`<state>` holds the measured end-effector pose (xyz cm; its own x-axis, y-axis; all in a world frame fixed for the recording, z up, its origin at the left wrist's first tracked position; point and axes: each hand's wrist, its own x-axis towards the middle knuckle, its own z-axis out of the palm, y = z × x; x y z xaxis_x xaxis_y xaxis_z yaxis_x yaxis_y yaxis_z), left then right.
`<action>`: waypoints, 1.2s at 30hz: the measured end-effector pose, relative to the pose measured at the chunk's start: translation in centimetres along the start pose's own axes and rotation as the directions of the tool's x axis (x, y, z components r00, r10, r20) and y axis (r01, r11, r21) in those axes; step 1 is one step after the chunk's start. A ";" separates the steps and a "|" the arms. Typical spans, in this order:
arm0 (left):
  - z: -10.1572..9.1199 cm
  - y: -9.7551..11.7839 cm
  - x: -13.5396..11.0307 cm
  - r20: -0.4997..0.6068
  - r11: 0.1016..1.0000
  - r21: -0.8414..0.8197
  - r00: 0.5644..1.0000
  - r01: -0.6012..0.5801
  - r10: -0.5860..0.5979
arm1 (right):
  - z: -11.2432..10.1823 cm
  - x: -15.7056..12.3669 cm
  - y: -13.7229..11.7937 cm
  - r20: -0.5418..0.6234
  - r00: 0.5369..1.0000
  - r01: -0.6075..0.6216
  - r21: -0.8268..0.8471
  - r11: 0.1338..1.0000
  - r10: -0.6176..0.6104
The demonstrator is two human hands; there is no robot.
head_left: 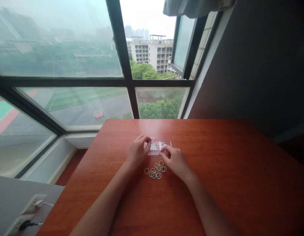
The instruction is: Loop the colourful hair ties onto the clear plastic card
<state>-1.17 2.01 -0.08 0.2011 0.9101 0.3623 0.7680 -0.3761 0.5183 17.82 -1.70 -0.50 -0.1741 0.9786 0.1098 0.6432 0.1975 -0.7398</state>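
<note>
A small clear plastic box (160, 146) with compartments lies on the reddish wooden table (216, 183), a few small rings inside it. My left hand (138, 151) curls against the box's left edge, fingers bent onto it. My right hand (173, 160) rests at the box's near right edge, fingertips pinched together; whether they hold a ring is too small to tell. Several small metal rings (155, 170) lie loose on the table just in front of the box, between my two wrists.
A large window with dark frames (122, 65) stands beyond the table's far edge. A dark wall (260, 65) runs along the right. At the lower left, a white power strip with plugged cables (29, 213) lies on a grey ledge.
</note>
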 end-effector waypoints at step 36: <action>-4.7 2.0 -1.9 0.604 0.994 0.077 0.797 -0.076 0.014 | -2.0 -0.9 0.6 0.273 0.962 0.009 -0.070 0.997 0.011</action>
<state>-2.86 -1.29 3.97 0.5385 0.8249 -0.1717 0.7950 -0.4300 0.4278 19.85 -2.30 0.30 -0.3641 0.9277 -0.0832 0.6924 0.2099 -0.6903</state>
